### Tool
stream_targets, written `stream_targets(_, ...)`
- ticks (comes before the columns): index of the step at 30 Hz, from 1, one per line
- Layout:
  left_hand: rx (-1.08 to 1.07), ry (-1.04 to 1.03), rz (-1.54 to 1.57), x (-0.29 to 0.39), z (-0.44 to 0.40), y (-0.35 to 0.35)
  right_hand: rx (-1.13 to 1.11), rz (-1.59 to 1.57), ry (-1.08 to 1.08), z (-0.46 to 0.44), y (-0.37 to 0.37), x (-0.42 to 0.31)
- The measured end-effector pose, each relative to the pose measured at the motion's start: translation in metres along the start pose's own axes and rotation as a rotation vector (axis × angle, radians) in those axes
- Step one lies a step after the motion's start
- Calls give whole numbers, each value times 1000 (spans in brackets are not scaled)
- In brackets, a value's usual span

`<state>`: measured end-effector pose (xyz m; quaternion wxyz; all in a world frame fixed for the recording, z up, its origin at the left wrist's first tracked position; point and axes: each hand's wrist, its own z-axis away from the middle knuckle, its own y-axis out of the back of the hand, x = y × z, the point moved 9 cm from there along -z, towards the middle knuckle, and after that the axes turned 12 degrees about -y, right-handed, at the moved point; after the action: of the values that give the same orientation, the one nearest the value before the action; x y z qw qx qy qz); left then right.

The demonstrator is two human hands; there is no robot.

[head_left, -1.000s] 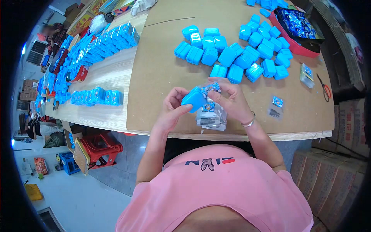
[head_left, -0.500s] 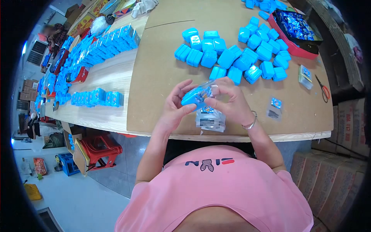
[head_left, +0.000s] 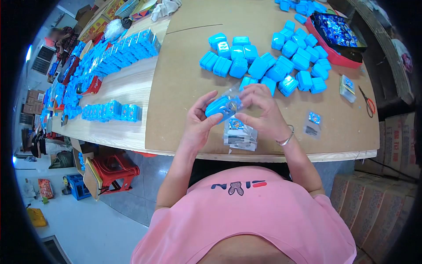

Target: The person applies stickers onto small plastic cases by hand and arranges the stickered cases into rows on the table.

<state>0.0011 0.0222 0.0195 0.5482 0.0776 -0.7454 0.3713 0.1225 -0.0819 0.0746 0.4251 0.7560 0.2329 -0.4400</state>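
My left hand (head_left: 198, 123) is closed around a small blue plastic box (head_left: 218, 108) in a clear plastic bag (head_left: 233, 91), held tilted above the table. At the bag's right side is my right hand (head_left: 266, 112), thumb and fingers apart; whether its fingertips touch the film is hard to see. Below both hands lies a pile of clear printed packets (head_left: 239, 137). Farther back on the brown board are several loose blue boxes (head_left: 238, 68).
Right of my hands lie a single packet (head_left: 313, 124), a stack of cards (head_left: 347, 88) and orange-handled scissors (head_left: 369, 103). A red-rimmed tray (head_left: 336, 33) holds many small blue packets. Rows of blue boxes (head_left: 112, 111) stand at left. Another person (head_left: 66, 42) is far left.
My right hand's fingers have lifted and spread a little at the bag's edge. The blue box has tilted slightly in my left hand.
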Motion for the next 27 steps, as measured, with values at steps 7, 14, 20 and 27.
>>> stream_targets(7,115,-14,95,-1,0,-24,324,220,15,8,-13,-28)
stream_targets(14,159,-9,8,-2,-8,-27,387,246,94,10,-12,-29)
stream_targets(20,199,-2,12,3,12,-36,365,35,159,18,-6,-28)
stream_targets(27,253,-28,23,8,23,-36,342,12,188,22,-6,-36)
